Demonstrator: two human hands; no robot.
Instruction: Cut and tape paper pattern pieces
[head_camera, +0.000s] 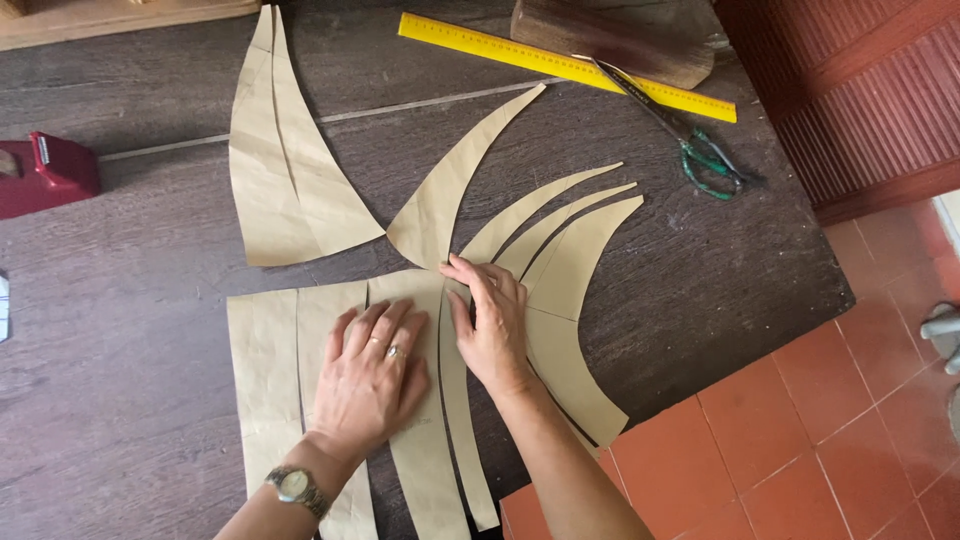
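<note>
On the table (150, 300), both hands rest on the fanned paper pattern pieces (560, 260), left hand (372, 378) just left of right hand (492, 322), with a ruler (480, 45) and scissors (690, 140) behind them, a wooden block (610, 35) lying on the ruler, and a tape dispenser (45, 172) far left.

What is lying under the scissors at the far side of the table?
The scissors lie open across a yellow ruler, their blades crossing it; the green handles rest on the dark wooden table. The stretch of ruler beneath the blades is hidden. A wooden block sits right behind.
</note>
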